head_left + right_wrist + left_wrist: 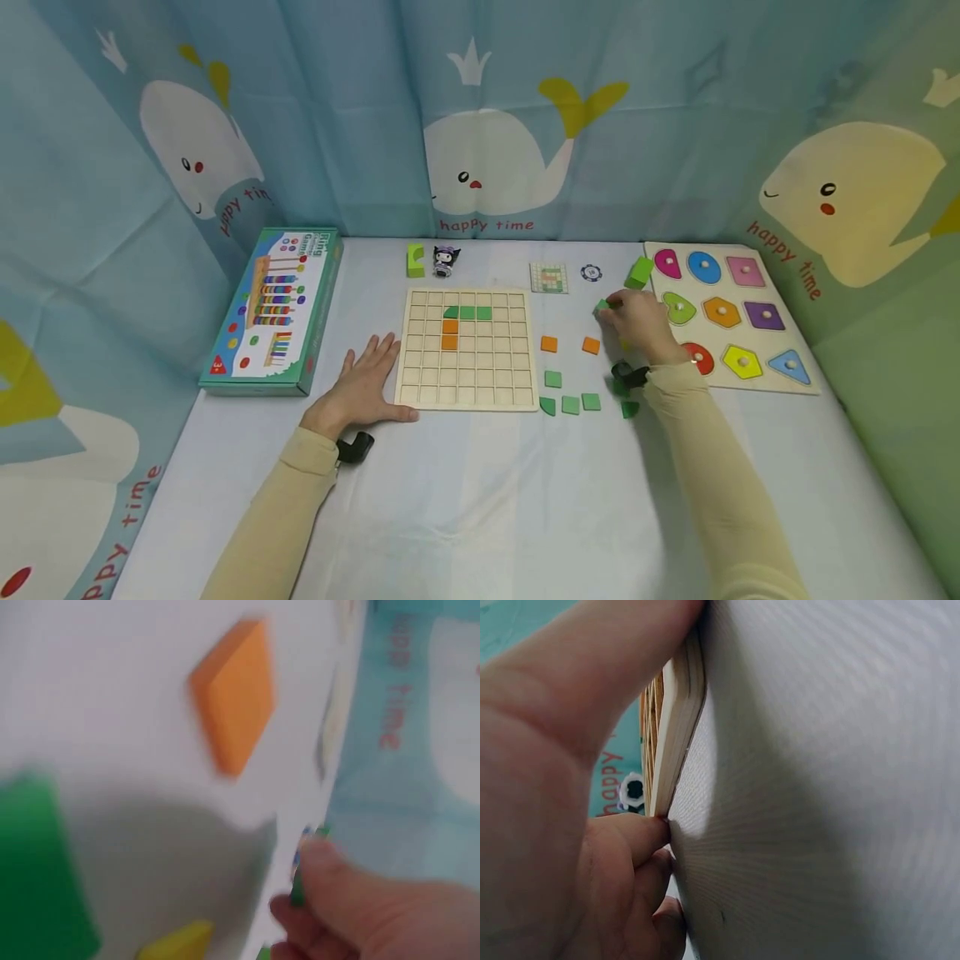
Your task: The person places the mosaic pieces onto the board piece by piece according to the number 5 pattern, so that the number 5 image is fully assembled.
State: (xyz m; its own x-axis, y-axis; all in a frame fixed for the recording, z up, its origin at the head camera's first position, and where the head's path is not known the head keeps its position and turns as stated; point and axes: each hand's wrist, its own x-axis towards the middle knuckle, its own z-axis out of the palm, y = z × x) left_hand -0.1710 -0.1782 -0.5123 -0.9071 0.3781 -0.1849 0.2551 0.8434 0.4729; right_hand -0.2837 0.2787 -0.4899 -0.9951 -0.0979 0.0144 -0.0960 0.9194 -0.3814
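My left hand (362, 385) lies spread on the table, its fingers at the left edge of a wooden grid board (467, 382) and its thumb at the near-left corner. The left wrist view shows the board's edge (676, 742) between thumb and fingers. On the board sit a few green tiles (467, 313) in a row, with two orange tiles (449, 335) below the row's left end. Right of the board, my right hand (641, 321) pinches a small green tile (298, 889), partly hidden by the fingers, above the table.
Loose orange tiles (549, 343) and green tiles (571, 405) lie right of the board. Behind are a pattern card (549, 278), a round chip (591, 272), a green block (639, 272) and a figurine (445, 261). A shape puzzle (720, 287) stands right, a game box (273, 312) left.
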